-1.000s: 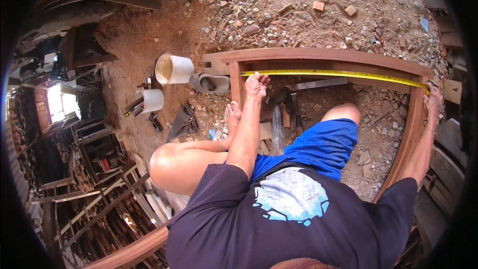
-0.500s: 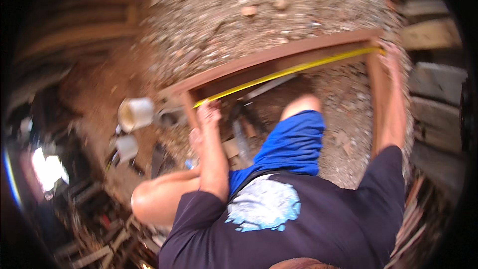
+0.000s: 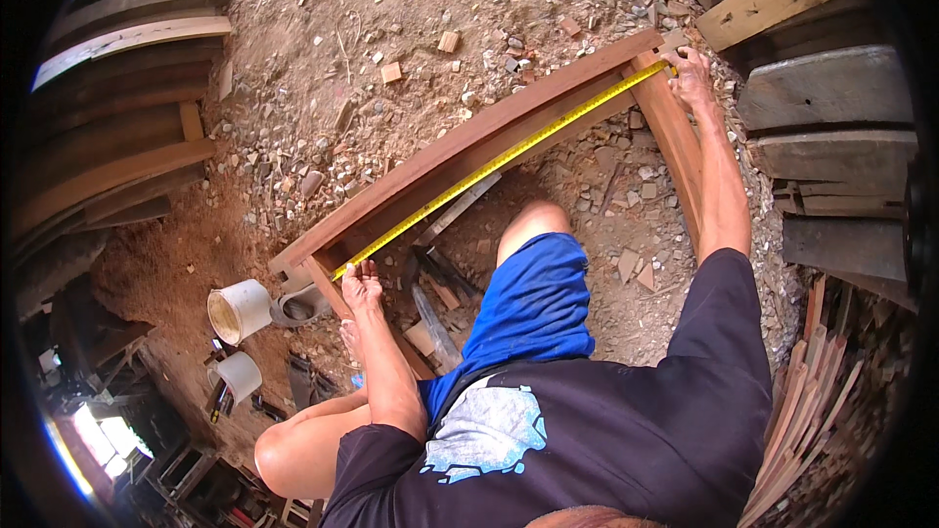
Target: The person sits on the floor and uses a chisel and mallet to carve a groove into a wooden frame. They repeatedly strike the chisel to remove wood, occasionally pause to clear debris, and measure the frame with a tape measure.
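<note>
A yellow tape measure point(image 3: 509, 156) is stretched straight across a reddish-brown wooden frame point(image 3: 469, 139), from its left side piece to its right one. The fingers of my left hand point(image 3: 363, 287) pinch the tape's near-left end against the frame's left piece. At the far right corner, my right hand point(image 3: 693, 80) is closed around the tape's other end, where a small dark part shows beside the fingers. I cannot make out whether that is the case or the hook. My bent knee point(image 3: 536, 227) is inside the frame, beneath the tape.
Loose rubble point(image 3: 391, 72) and wood chips cover the dirt floor. White buckets point(image 3: 240, 311) stand at the left, near scattered tools. Stacked planks point(image 3: 827, 88) line the right, more boards point(image 3: 127, 39) the far left. Thin strips point(image 3: 802, 420) lie at the lower right. A blade-like tool point(image 3: 432, 325) lies by my knee.
The view has turned and sharpened, so the frame looks more tilted and shifted left in the picture. Both hands stay at the same ends of the stretched tape.
</note>
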Demonstrator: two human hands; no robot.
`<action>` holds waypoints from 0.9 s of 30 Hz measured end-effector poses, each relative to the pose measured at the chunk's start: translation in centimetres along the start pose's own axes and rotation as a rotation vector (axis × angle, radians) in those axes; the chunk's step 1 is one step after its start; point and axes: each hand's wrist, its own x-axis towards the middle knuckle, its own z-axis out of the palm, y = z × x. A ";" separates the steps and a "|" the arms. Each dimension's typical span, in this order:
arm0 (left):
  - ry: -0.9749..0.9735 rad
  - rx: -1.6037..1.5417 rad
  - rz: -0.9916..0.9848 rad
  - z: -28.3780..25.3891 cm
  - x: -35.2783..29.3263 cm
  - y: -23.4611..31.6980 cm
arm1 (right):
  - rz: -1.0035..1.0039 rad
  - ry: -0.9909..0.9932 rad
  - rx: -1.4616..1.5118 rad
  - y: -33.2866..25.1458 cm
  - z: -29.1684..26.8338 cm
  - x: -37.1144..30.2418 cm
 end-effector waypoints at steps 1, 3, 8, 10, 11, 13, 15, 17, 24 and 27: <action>0.004 -0.003 0.001 0.1 -0.1 0.0 | -0.007 0.007 -0.004 0.0 0.1 -0.1; 0.016 -0.010 0.004 0.3 -0.3 0.0 | -0.025 0.022 -0.012 -0.1 0.2 0.0; -0.001 -0.007 0.014 0.2 -0.2 0.0 | -0.097 0.042 -0.052 0.0 0.2 0.1; -0.002 -0.011 0.010 0.3 -0.1 0.0 | -0.113 0.049 -0.055 0.2 0.3 0.1; -0.001 -0.011 0.006 0.4 -0.2 0.0 | -0.118 0.048 -0.052 0.1 0.3 0.1; 0.002 -0.012 -0.004 0.6 -0.4 -0.1 | -0.126 0.049 -0.056 -0.2 0.3 -0.2; 0.015 0.001 0.010 0.5 -0.4 0.0 | -0.134 0.050 -0.061 -0.6 0.2 -0.6; 0.024 0.008 0.019 0.4 -0.5 -0.1 | -0.155 0.035 -0.053 -0.5 -0.2 -0.7; 0.039 0.009 0.017 0.4 -0.1 -0.2 | -0.145 0.054 -0.076 -0.8 -0.4 -0.9; 0.041 -0.002 0.018 0.4 0.1 -0.2 | -0.125 0.048 -0.059 -0.7 -0.4 -0.8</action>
